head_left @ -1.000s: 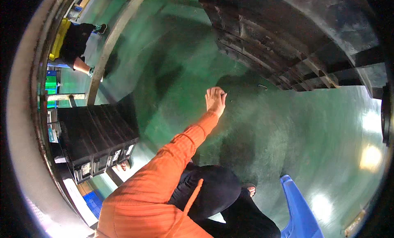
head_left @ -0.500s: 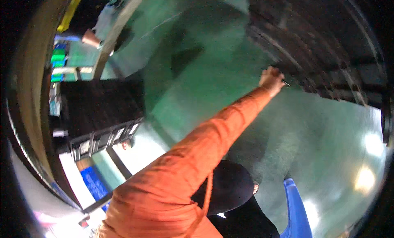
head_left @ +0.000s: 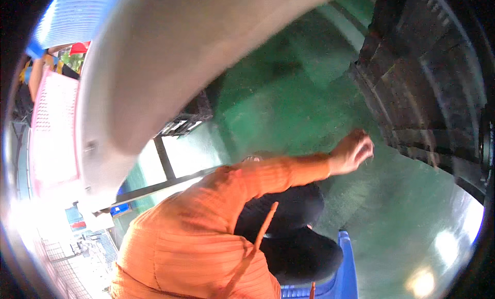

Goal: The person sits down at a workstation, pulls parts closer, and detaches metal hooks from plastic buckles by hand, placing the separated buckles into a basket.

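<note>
My left arm in an orange sleeve stretches across to the right. At its end, my left hand [head_left: 352, 152] is over the green floor [head_left: 289, 113], its fingers curled together. Blur hides what the fingers hold, if anything; only a thin sliver shows beside the fingertips. The nearest thing to this hand is a large dark, ridged mass [head_left: 423, 87] on the right, apart from the fingers. Below the arm are my dark-clad legs [head_left: 289, 252] and a blue plastic chair [head_left: 347, 263]. My right hand is out of sight.
A grey-beige curved surface [head_left: 154, 56] cuts across the upper left, close by. Beyond it are a pink basket [head_left: 55, 128], a blue ribbed container [head_left: 77, 15] and part of another person's arm [head_left: 36, 79]. A black crate [head_left: 193, 113] and a dark bar [head_left: 165, 159] stand low behind it.
My left hand has moved down and slightly right, the arm now more level. The view has shifted, bringing the grey-beige surface and pink basket in at left. A dark tip seen at the fingers earlier is unclear.
</note>
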`<state>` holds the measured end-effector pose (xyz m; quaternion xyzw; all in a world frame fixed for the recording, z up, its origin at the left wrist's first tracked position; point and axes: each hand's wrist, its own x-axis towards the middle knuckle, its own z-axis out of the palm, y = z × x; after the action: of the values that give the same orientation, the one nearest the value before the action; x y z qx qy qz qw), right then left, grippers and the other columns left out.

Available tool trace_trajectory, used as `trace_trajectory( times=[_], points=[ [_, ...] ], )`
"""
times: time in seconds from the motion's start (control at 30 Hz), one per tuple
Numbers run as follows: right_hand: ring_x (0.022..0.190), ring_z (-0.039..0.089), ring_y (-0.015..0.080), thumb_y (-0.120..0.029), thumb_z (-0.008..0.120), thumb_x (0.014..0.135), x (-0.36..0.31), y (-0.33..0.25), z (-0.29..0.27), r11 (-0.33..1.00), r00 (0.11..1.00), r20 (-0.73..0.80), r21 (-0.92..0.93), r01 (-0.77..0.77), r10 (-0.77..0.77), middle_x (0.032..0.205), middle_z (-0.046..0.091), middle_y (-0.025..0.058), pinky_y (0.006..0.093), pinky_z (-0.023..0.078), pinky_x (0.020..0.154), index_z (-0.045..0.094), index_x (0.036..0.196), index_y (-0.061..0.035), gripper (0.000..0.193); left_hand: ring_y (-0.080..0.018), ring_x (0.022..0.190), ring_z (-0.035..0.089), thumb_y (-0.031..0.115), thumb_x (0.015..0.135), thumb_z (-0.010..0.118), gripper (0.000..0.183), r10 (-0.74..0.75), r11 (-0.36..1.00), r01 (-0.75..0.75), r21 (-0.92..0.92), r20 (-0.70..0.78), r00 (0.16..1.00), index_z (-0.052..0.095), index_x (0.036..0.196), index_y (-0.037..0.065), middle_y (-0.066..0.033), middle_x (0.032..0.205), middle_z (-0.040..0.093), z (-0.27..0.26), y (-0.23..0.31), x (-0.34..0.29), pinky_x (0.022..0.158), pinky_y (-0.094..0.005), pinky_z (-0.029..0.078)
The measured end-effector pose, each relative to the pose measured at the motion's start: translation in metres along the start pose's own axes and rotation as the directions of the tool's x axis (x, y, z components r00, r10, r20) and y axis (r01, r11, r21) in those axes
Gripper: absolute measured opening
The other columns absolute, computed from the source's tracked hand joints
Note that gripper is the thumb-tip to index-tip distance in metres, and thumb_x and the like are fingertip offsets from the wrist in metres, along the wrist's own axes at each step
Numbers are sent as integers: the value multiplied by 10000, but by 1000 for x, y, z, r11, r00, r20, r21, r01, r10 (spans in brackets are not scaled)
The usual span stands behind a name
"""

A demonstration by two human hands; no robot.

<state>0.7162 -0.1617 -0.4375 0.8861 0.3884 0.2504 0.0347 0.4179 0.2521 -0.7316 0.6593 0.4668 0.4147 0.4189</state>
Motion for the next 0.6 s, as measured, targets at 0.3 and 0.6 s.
trace_trajectory(
  times=[0.3, 0.6],
  points=[
    [1054, 493, 344, -46, 559, 674, 3, 3, 12, 936, 984, 156, 350, 31, -91, 1039, 570, 165, 481, 343, 955, 587, 1074, -22, 402, -258, 844, 514, -8, 680, 658, 185, 635, 755, -647, 107, -363, 681, 573, 817, 82, -73, 847, 538, -64, 333, 100, 751, -354, 420],
    [1064, 477, 304, 28, 520, 565, 39, -24, -25, 940, 920, 363, 341, 14, -146, 1006, 544, 118, 444, 284, 997, 586, 1001, -101, 459, -318, 925, 573, 108, 818, 593, 138, 347, 887, -236, 397, -235, 908, 683, 921, 90, -97, 1047, 629, -62, 347, 165, 815, -399, 476]
  ],
)
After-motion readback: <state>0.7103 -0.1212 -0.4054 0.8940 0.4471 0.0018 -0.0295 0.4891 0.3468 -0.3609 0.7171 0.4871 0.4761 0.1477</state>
